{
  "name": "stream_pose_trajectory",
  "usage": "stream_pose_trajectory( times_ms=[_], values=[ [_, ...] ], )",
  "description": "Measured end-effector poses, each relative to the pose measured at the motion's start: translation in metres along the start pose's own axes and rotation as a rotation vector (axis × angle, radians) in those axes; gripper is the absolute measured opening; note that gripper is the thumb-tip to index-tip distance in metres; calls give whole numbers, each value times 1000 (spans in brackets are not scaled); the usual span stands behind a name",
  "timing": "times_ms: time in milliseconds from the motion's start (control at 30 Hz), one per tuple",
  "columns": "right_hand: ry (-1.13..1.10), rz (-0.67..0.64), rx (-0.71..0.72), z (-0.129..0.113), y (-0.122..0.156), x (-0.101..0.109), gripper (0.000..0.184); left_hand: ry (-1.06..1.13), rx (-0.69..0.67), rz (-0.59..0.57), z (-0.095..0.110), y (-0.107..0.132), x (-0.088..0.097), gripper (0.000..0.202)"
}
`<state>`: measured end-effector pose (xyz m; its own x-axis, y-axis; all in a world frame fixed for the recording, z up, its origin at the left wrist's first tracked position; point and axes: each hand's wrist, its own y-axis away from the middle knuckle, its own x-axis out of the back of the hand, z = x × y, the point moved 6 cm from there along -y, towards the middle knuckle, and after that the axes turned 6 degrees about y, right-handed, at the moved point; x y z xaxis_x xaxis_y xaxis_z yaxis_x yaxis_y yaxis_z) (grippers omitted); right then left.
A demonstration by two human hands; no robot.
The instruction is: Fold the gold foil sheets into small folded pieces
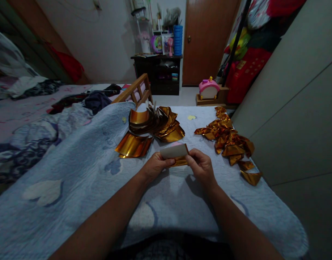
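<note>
I have both hands low in the middle of the frame, meeting over a pale blue quilt spread in front of me. My left hand and right hand each pinch one end of a gold foil sheet, thumbs on top and fingers closed narrow on its edges. It is held just above the quilt, its white backing turned up and a gold strip showing along its lower edge, so I judge the first fold is being made.

Right of centre lies a heap of folded gold pieces, running from the upper right down to two strays near the wall. I take those as finished. Just above my hands, a flat stack of sheets sits left of centre, and behind it a fanned, curling stack. I take these as unfolded. By eye the unfolded supply looks at least as large as the finished heap, so I would put the work somewhere around the middle, with plenty left.

I can read no writing, brand or label anywhere; the foil is plain, and the shelf items at the top centre are too small and dim to make out
</note>
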<state>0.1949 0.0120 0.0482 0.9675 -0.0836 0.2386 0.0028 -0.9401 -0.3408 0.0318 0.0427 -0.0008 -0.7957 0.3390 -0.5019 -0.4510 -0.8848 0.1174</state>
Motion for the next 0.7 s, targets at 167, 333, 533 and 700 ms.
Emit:
stream_pose_trajectory(
  times_ms=[167,333,533,700],
  values=[
    [-20,-19,-125,19,-3,2,23,-41,-20,50,7,2,-3,45],
    [95,-26,-172,25,-7,5,24,-98,-25,100,8,1,-1,47],
    [196,-33,-188,32,-8,5,25,-171,-37,174,12,3,-2,48],
    [287,-7,-187,34,-8,5,25,-220,-60,229,14,4,1,38]
  ],
)
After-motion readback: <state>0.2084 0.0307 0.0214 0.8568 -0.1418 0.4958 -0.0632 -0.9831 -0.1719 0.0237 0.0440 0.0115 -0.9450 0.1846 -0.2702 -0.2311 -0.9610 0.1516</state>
